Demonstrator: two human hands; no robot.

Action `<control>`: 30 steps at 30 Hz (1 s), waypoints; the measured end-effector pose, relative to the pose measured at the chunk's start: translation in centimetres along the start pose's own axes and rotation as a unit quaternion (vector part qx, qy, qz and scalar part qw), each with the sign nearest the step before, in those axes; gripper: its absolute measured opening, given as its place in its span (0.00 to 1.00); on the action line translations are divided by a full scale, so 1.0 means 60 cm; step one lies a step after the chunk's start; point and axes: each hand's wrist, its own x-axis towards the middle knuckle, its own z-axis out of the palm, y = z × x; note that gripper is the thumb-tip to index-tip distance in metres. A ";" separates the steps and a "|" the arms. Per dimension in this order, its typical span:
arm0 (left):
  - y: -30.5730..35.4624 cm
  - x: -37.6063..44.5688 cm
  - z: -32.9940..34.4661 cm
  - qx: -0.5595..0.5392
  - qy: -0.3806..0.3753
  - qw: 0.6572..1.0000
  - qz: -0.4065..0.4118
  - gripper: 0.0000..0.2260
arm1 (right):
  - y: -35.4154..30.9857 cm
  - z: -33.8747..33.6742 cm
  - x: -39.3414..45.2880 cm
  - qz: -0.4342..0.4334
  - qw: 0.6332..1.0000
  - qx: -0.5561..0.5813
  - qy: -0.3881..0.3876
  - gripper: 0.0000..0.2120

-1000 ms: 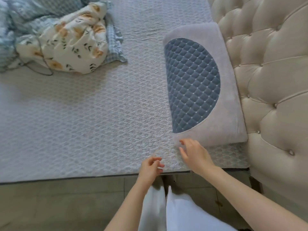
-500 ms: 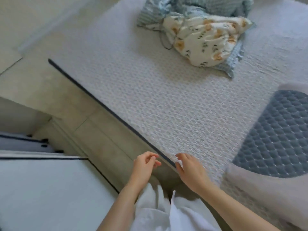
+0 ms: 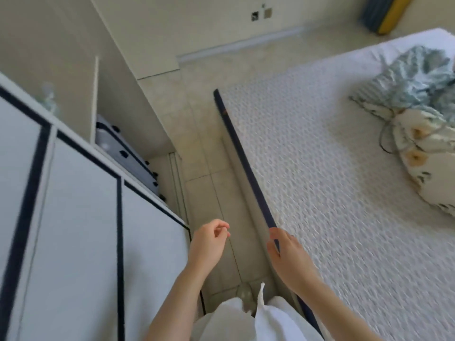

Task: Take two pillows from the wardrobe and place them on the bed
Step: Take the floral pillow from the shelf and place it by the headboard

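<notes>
The white wardrobe point(image 3: 81, 242) with dark-trimmed doors fills the left of the head view; its doors look closed. The bed point(image 3: 344, 217), with its textured white cover and dark edge, takes up the right. No pillow is in view. My left hand point(image 3: 209, 244) hangs over the floor between wardrobe and bed, fingers loosely curled, holding nothing. My right hand point(image 3: 288, 257) is over the bed's near edge, fingers half bent and apart, also holding nothing.
A crumpled floral and blue-green blanket point(image 3: 418, 124) lies at the bed's far right. A narrow tiled floor strip point(image 3: 197, 168) runs between wardrobe and bed. A grey case point(image 3: 128, 156) stands beside the wardrobe. A yellow and dark object point(image 3: 384, 13) leans at the far wall.
The view has swung left from the headboard and the grey-blue pillow toward the wardrobe. The pillow has left the frame. Both hands drew back from the pillow.
</notes>
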 end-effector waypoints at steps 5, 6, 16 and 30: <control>-0.001 0.053 -0.082 -0.004 0.095 0.995 -0.019 0.07 | -0.095 -0.006 0.125 -0.087 0.996 0.003 -0.021 0.12; -0.001 0.064 -0.095 -0.003 0.115 0.993 -0.024 0.07 | -0.112 -0.007 0.151 -0.100 0.995 0.004 -0.024 0.12; 0.014 0.213 -0.197 -0.063 0.274 0.954 -0.102 0.08 | -0.251 -0.011 0.423 -0.236 0.966 -0.024 -0.098 0.15; 0.065 0.427 -0.325 -0.037 0.418 0.883 -0.211 0.13 | -0.457 -0.007 0.749 -0.405 0.881 -0.097 -0.222 0.16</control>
